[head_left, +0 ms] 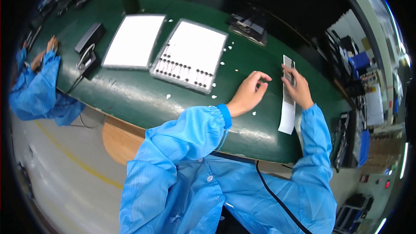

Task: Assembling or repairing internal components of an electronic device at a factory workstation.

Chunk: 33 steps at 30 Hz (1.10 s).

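Note:
My left hand is over the middle of the green table, its fingers bent and the thumb apart from the forefinger, with nothing visible between them. To its right, my right hand reaches across a long white paper strip with a grey printed part near its upper end. The thumb and forefinger touch the strip with a gap between them; the other fingers are partly hidden. Left of my hands lies a clear-edged tray with a white surface, bearing rows of small black-ended pieces.
A second white-topped tray lies farther left, near a black device with a cable. Small white bits are scattered about the green tabletop. Dark stacked items stand at the back. A co-worker's blue sleeve shows at far left.

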Each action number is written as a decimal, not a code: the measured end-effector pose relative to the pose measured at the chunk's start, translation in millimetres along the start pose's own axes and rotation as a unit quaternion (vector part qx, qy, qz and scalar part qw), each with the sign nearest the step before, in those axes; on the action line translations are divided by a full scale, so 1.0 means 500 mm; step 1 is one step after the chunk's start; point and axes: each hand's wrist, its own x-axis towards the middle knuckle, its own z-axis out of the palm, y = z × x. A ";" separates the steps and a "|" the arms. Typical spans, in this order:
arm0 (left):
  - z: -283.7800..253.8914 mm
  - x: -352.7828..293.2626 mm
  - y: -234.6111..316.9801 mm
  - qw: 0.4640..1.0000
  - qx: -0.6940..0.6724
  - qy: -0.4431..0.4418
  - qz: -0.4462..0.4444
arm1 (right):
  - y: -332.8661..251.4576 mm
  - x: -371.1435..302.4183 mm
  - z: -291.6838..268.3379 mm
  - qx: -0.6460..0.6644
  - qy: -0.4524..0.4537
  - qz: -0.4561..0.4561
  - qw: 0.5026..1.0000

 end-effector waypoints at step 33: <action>-0.003 0.004 0.503 0.925 -0.259 -0.061 0.271 | 0.081 -0.278 -0.035 0.032 0.233 0.056 0.970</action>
